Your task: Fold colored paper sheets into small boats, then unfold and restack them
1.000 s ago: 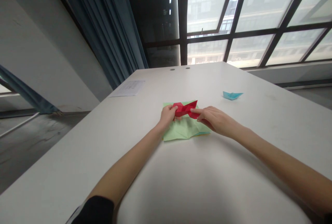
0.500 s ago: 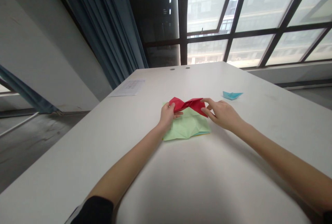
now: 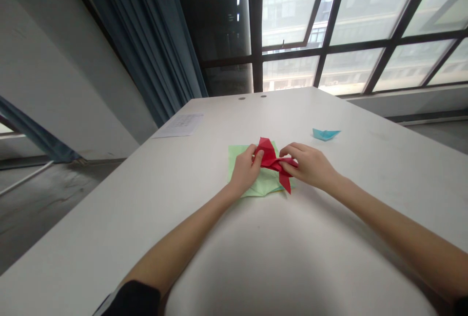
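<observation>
The printed sheet (image 3: 179,126) appears illegible from here.

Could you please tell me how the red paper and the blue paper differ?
The red paper is held in the left hand and right hand, while the blue paper rests untouched on the table. The red paper is above the green sheet; the blue paper lies apart from it, farther off. Both are folded.

Blue curtain (image 3: 146,28) upper L of frame; dk-framed windows (image 3: 288,4) upper R. Printed sheet (image 3: 179,126) L of ctr, small lt-blue folded paper (image 3: 325,134) R of ctr, both on white tbl (image 3: 164,174).
</observation>
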Tool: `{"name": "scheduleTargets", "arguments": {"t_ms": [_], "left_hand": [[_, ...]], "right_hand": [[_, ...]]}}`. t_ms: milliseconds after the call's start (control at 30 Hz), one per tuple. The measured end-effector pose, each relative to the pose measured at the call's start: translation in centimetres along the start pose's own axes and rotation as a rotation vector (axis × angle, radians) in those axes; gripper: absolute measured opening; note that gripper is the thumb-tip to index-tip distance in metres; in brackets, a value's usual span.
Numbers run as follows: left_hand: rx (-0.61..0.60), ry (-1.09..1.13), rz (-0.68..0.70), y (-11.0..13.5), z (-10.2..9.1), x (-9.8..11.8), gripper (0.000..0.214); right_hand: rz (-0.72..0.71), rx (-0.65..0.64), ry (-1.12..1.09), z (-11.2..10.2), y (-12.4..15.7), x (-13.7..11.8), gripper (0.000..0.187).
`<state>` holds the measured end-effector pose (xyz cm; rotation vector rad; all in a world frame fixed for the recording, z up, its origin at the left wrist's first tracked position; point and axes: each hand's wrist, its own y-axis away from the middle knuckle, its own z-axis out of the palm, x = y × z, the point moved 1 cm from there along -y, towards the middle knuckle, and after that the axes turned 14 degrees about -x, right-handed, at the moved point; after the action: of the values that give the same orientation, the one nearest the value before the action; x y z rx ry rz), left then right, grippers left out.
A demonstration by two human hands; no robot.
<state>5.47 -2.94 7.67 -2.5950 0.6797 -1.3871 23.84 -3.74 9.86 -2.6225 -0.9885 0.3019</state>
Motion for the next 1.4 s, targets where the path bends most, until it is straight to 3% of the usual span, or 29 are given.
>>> {"name": "scheduleTargets", "arguments": {"t_ms": [233,433,733,900,1033,1167,1267,1400], "left_hand": [[-0.073,0.496,-0.140,-0.6,0.7,-0.7,0.030],[-0.128,0.607,-0.239,-0.7,0.7,-0.2,0.041],[-0.222,0.675,-0.211,-0.6,0.7,-0.2,0.030],[-0.185,0.824,-0.265,-0.4,0.7,-0.4,0.016],[-0.112,0.939,-0.314,-0.2,0.5,-0.4,0.010],[0.032,1.071,-0.329,-0.3,0.2,-1.0,0.010],[0.105,1.153,-0.325,-0.5,0.2,-1.3,0.010],[0.126,1.165,-0.323,-0.5,0.3,-1.1,0.012]], "right_hand": [[-0.038,-0.141,-0.053,0.7,0.0,-0.1,0.020],[0.028,-0.161,-0.186,0.9,-0.2,0.3,0.031],[0.122,-0.160,-0.495,0.4,-0.3,0.4,0.027],[0.169,-0.126,-0.787,0.3,-0.1,0.7,0.026],[0.182,0.005,-0.930,0.4,0.0,0.9,0.032],[0.182,0.118,-0.818,0.6,0.0,1.3,0.021],[0.215,0.081,-0.704,0.8,-0.1,1.4,0.012],[0.301,-0.001,-0.803,0.8,-0.1,1.5,0.027]]}}
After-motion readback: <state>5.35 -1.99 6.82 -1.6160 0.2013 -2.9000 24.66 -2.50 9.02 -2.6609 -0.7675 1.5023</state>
